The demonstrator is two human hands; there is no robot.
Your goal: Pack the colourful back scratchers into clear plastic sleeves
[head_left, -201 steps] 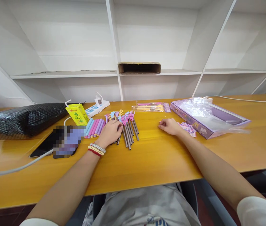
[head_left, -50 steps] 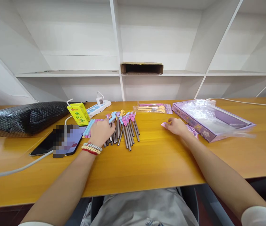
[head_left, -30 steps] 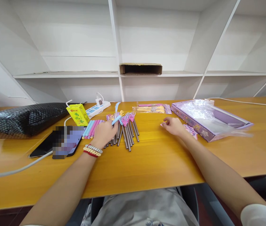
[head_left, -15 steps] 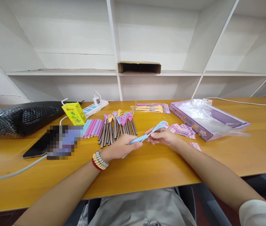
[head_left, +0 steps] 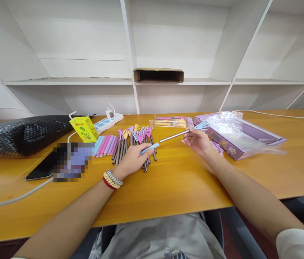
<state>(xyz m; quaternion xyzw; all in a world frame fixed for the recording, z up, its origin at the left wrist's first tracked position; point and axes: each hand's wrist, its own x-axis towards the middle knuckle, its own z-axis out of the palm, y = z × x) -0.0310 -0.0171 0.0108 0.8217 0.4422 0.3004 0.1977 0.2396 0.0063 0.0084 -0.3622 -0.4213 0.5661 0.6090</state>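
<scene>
A light blue handle [head_left: 150, 148] is gripped in my left hand [head_left: 133, 158], its end pointing right. My right hand [head_left: 198, 141] pinches a metal rod [head_left: 174, 136] just below its light blue claw head [head_left: 201, 126]. The rod's bare tip is just off the handle's end, with a small gap. Beneath and behind my left hand lie several metal rods with claw heads [head_left: 139, 136] in pink, purple, yellow and blue. Several coloured handles [head_left: 106, 145] lie side by side to their left. Pink cards [head_left: 218, 148] are partly hidden behind my right hand.
Bagged claw tools [head_left: 170, 122] lie at the back. A purple box [head_left: 231, 149] with clear plastic stands at the right. Leftward are a yellow drink carton [head_left: 84, 128], a power strip [head_left: 109, 123], a dark phone [head_left: 46, 163], a cable and a black wrapped parcel [head_left: 25, 135].
My right hand has moved right and up with the claw head, and the rod now shows bare, apart from the blue handle. My left hand has shifted slightly left and up.
</scene>
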